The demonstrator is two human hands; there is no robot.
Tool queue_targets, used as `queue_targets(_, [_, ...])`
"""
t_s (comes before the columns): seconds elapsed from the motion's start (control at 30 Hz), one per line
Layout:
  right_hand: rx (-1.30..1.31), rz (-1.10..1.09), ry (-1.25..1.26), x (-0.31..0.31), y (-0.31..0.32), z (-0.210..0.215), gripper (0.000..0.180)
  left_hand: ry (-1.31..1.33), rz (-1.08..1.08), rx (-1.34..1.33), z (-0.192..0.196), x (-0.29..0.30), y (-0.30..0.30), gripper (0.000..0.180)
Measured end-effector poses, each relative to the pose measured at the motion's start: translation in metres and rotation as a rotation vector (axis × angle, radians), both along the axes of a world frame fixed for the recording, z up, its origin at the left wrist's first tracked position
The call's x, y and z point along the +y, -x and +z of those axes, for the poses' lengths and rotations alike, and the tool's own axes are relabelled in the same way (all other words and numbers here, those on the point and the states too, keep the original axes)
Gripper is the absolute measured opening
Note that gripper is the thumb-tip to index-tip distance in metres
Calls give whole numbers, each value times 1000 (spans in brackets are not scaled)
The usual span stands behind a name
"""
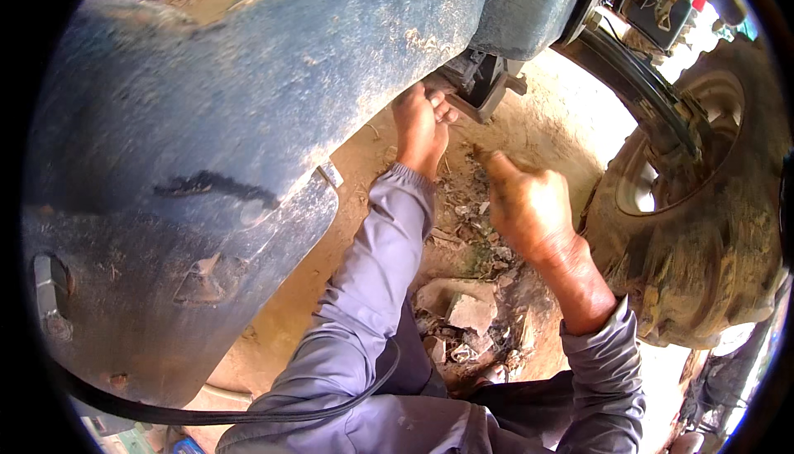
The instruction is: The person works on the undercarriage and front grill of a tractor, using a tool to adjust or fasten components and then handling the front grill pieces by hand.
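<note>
The left hand (pixel 422 119) is reached up under the big dusty blue fender (pixel 248 123), and its fingers are curled in against a dark metal bracket (pixel 480 82) tucked just below the blue body, close to the axle. Whether anything small is pinched there cannot be told; the fingertips are hidden behind the bracket's edge. The right hand (pixel 529 206) is held lower and apart from the left, loosely closed with the thumb pointing up toward the bracket, and nothing can be seen gripped in it, though it is blurred. For this reach to be done well, the left wrist is best kept straight and the fitting felt out by touch, since the fender blocks the view from above; the free hand would be best brought up beneath as support. The muddy tyre (pixel 695 231) stands just beside the right forearm, and broken stones (pixel 467 309) lie on the sandy ground (pixel 546 123) between the grey sleeves.
</note>
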State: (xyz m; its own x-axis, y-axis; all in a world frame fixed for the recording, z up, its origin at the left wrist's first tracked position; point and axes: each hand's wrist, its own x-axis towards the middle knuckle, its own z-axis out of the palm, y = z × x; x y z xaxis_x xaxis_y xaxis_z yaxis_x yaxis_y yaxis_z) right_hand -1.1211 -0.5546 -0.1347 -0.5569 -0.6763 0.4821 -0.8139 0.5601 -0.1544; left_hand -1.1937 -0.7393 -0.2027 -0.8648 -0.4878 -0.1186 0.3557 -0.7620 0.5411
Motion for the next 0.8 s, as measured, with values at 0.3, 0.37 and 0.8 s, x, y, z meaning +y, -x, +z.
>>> queue_targets(0.3, [-45, -32, -80, -3, -11, 7, 30, 43, -21, -9, 0, -2, -7, 17])
queue_targets(0.37, [-68, -44, -65, -4, -13, 8, 26, 40, 9, -36, -1, -2, -4, 17])
queue_targets(0.8, [-78, -90, -124, -8, -2, 5, 25, -8, 66, -90, 2, 1, 5, 17])
